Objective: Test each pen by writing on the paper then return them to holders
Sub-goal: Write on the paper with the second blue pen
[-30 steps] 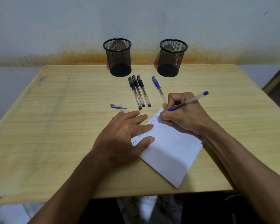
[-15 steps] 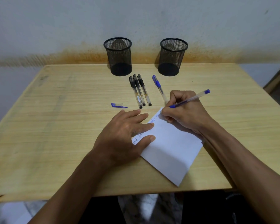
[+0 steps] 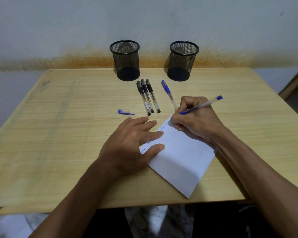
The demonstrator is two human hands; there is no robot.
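Observation:
A white paper (image 3: 182, 158) lies tilted on the wooden table, with handwriting along its upper left edge. My right hand (image 3: 194, 119) grips an uncapped blue pen (image 3: 203, 104), tip down on the paper's top corner. My left hand (image 3: 132, 143) lies flat, fingers spread, pinning the paper's left edge. Three black pens (image 3: 148, 98) lie side by side beyond the paper. One capped blue pen (image 3: 168, 93) lies to their right, its lower end hidden behind my right hand. A loose blue cap (image 3: 125, 112) rests to the left. Two black mesh holders (image 3: 125, 60) (image 3: 182, 60) stand empty at the back.
The table (image 3: 58, 134) butts against a stained wall at the far side. Its near edge runs just below the paper. A wooden piece of furniture (image 3: 296, 90) shows at the right edge of the view.
My right hand has shifted slightly along the paper's top corner with the blue pen. My left hand stays flat on the paper.

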